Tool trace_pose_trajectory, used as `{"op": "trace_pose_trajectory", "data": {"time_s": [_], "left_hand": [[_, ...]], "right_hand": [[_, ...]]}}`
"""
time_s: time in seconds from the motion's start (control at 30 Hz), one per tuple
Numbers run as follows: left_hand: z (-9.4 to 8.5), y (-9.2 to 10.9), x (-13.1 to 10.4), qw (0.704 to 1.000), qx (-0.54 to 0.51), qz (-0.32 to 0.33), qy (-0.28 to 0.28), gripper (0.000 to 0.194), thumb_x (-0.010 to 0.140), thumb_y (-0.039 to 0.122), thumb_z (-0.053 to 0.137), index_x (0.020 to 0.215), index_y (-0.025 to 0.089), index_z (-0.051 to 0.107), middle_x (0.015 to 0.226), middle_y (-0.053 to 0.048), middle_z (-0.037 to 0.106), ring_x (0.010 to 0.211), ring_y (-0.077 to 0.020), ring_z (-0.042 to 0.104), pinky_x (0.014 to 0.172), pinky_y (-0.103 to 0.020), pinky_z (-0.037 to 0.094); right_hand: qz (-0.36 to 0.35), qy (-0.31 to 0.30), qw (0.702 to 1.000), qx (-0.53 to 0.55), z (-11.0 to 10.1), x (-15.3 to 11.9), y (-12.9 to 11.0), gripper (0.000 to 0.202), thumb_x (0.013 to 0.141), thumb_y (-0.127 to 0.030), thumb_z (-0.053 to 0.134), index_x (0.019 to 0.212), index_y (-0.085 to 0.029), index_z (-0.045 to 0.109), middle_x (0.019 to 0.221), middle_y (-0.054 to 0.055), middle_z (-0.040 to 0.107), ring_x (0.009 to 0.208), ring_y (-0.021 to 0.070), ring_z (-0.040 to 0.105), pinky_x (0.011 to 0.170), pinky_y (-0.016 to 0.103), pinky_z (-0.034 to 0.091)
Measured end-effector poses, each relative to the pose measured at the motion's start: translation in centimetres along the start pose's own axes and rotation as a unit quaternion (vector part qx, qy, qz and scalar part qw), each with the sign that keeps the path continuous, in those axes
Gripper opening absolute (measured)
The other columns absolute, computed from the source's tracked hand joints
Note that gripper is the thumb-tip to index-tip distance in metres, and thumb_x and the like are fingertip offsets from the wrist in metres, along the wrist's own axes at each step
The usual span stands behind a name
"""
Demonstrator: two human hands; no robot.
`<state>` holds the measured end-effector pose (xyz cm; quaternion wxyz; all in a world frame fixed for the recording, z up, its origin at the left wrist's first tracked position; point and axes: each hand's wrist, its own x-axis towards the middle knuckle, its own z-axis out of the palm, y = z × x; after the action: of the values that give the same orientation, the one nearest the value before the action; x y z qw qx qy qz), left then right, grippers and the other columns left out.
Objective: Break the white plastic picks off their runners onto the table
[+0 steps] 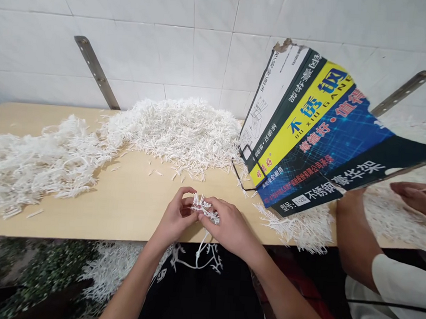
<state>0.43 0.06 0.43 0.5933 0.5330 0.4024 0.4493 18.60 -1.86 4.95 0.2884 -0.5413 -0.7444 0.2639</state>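
My left hand (181,214) and my right hand (223,222) meet near the front edge of the wooden table (133,217). Between them they hold a small bunch of white plastic pieces (201,203), the fingers of both curled round it. From the bunch, a thin branched white strand (199,252) hangs over the table edge toward my lap. Behind my hands lies a large heap of small white pieces (185,134). A looser pile of white branched strands (35,163) spreads over the left of the table.
A printed cardboard sheet (308,131) stands upright at the right, with white pieces (302,227) below it. Beyond it are another person's hands (418,198). Metal brackets (95,70) are against the tiled wall. More white strands (108,268) hang below the table by green leaves (54,270).
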Motion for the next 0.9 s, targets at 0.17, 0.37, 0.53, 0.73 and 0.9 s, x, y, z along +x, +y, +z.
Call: {"op": "trace_pose_trajectory", "data": {"time_s": [0.17,0.37,0.53,0.73,0.9], "left_hand": [[-0.2,-0.5,0.2,0.996,0.001,0.018,0.084,0.054,0.081,0.038,0.079,0.123,0.025,0.048,0.095,-0.001,0.069,0.079,-0.0154,0.068,0.075,-0.028,0.055],[-0.4,0.5,0.0,0.991,0.133,-0.005,-0.025,0.036,0.095,0.049,0.063,0.110,0.018,0.069,0.093,-0.006,0.072,0.084,-0.0188,0.066,0.074,-0.028,0.051],[-0.4,0.6,0.0,0.983,0.180,-0.005,-0.038,0.034,0.095,0.048,0.063,0.099,0.017,0.077,0.089,-0.004,0.074,0.081,-0.0188,0.062,0.071,-0.026,0.045],[-0.5,-0.2,0.0,0.988,0.152,-0.030,0.002,0.033,0.089,0.045,0.070,0.075,0.016,0.071,0.062,0.002,0.057,0.060,-0.0116,0.046,0.058,-0.023,0.033],[-0.8,-0.3,0.2,0.991,0.134,-0.013,-0.028,0.040,0.088,0.047,0.068,0.065,0.015,0.062,0.053,0.006,0.039,0.054,-0.0091,0.034,0.054,-0.024,0.025]], "right_hand": [[0.020,-0.053,0.991,0.121,0.5,2.0,1.3,0.021,0.090,-0.034,0.069,0.075,-0.020,0.073,0.065,-0.001,0.067,0.062,0.0160,0.057,0.058,0.024,0.035],[0.025,-0.031,0.964,0.264,1.6,3.0,3.9,0.035,0.088,-0.047,0.070,0.072,-0.016,0.071,0.067,0.000,0.067,0.067,0.0175,0.060,0.064,0.025,0.042],[0.022,-0.048,0.964,0.261,1.3,2.6,3.9,0.036,0.091,-0.046,0.067,0.072,-0.016,0.070,0.067,0.000,0.065,0.067,0.0161,0.057,0.064,0.025,0.041],[0.026,-0.075,0.960,0.270,1.1,2.8,3.9,0.035,0.090,-0.040,0.068,0.066,-0.016,0.063,0.063,-0.002,0.058,0.065,0.0136,0.052,0.061,0.024,0.037],[0.048,-0.082,0.939,0.330,1.4,2.3,4.7,0.034,0.085,-0.039,0.071,0.062,-0.016,0.061,0.059,-0.002,0.056,0.059,0.0128,0.050,0.058,0.025,0.035]]}}
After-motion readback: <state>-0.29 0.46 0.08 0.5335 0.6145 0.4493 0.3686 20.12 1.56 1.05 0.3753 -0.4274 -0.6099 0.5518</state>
